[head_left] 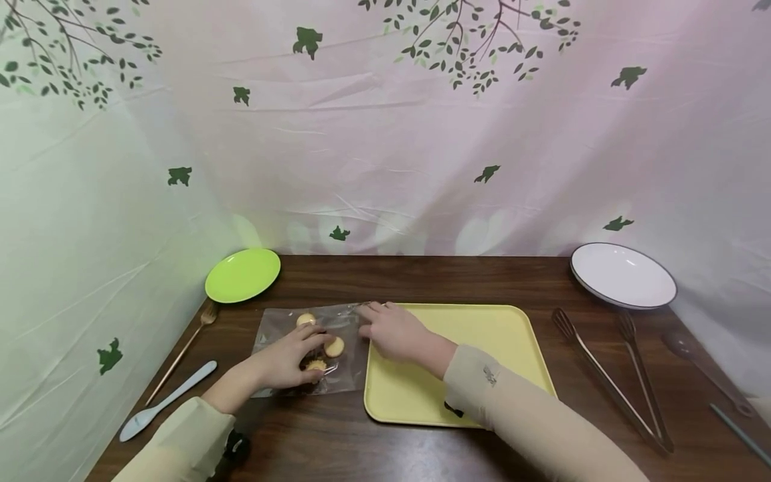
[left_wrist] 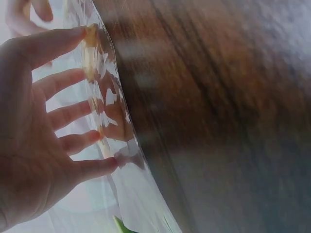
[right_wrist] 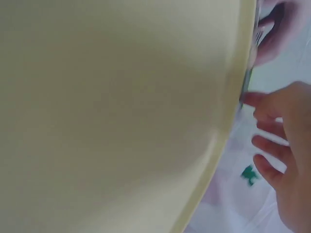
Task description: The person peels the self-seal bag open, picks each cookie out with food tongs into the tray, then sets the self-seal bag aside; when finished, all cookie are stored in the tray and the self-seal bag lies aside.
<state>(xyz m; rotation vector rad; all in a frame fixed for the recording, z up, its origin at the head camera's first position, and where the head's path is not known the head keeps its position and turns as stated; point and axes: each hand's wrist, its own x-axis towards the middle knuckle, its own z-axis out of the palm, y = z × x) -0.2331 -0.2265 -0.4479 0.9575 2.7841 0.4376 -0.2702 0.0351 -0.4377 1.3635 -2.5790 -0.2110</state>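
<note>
A clear plastic bag point(head_left: 352, 375) lies flat on the table with a few small round cookies point(head_left: 334, 347) inside. My left hand point(head_left: 284, 358) spreads over the bag, its straight fingertips resting on the plastic around the cookies. In the left wrist view, the left fingers point(left_wrist: 73, 116) press along the bag's surface. At the bag's right edge is my right hand point(head_left: 394, 331), reaching across the yellow tray point(head_left: 464, 388) with fingers extended. The right wrist view shows a fingertip of the right hand point(right_wrist: 286, 141) at the bag's edge, just past the tray rim.
To the left lie a green plate point(head_left: 243, 275), a fork point(head_left: 183, 351) and a pale spatula point(head_left: 168, 402). A white plate point(head_left: 623, 275), metal tongs point(head_left: 620, 388), a clear-headed utensil point(head_left: 711, 375) and a dark stick point(head_left: 741, 435) are on the right. A patterned curtain point(head_left: 391, 167) stands behind.
</note>
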